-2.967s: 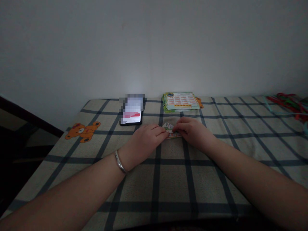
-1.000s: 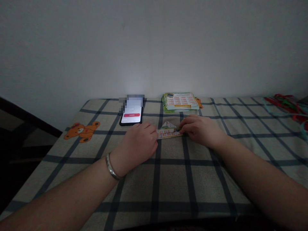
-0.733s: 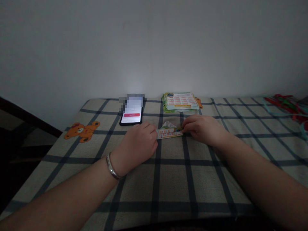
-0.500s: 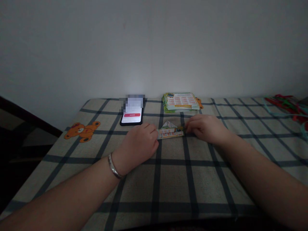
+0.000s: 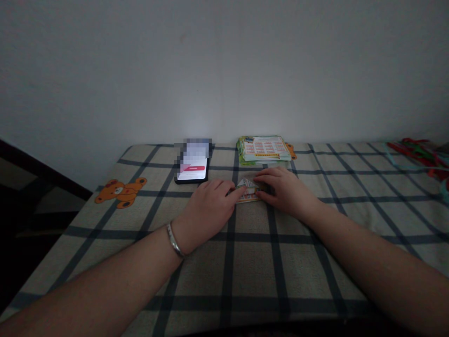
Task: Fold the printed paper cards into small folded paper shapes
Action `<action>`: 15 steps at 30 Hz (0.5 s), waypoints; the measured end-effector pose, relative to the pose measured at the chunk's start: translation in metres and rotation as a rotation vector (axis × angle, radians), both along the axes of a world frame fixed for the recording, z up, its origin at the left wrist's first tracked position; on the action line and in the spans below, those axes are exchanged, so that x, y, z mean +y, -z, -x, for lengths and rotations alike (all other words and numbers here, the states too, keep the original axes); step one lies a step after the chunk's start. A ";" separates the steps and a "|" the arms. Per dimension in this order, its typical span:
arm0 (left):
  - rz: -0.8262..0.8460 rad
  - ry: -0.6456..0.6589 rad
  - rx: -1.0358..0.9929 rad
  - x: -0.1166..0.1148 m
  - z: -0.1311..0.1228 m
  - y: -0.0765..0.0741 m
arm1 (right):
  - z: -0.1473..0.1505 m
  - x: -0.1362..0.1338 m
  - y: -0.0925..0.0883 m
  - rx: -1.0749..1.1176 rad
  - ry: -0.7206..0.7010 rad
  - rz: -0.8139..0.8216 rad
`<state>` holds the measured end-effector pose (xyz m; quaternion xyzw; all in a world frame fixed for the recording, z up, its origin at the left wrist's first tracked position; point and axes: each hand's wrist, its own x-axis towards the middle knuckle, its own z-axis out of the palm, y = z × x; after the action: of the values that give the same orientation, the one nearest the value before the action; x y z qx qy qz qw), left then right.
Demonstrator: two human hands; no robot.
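A small folded piece of printed paper lies on the checked cloth between my hands, with a pointed flap standing up at its back. My left hand is closed on its left end, the index finger stretched across the front of the fold. From the right, my right hand pinches the paper's other end between thumb and fingers. A silver bracelet circles my left wrist. Parts of the paper's ends are hidden under my fingers.
Behind my hands sits a stack of printed sheets near the wall. A lit phone lies to its left. An orange bear figure is at the left edge of the cloth; tangled coloured strings lie at the far right.
My right hand has moved left and now grips the paper further in. My left index finger has come over the paper's front. The sheets and phone have stayed put.
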<state>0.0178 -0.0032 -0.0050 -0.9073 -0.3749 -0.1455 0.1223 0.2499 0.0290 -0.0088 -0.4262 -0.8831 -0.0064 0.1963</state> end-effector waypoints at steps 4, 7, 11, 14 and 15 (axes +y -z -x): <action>0.040 0.010 -0.056 0.005 0.001 0.004 | 0.000 -0.001 0.001 0.014 -0.021 0.014; 0.044 0.060 -0.078 0.008 0.001 0.007 | 0.001 -0.002 0.001 0.006 -0.024 0.006; 0.084 0.056 -0.149 0.010 0.001 0.010 | 0.001 -0.003 -0.001 0.001 -0.023 0.008; 0.110 0.025 -0.186 0.010 0.001 0.011 | 0.002 -0.003 -0.001 0.030 -0.019 0.013; 0.117 0.028 -0.178 0.011 0.001 0.011 | 0.002 -0.004 -0.002 0.032 -0.015 0.015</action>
<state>0.0165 0.0074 -0.0157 -0.9016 -0.3795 -0.2051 0.0331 0.2479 0.0254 -0.0071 -0.4210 -0.8831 0.0086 0.2071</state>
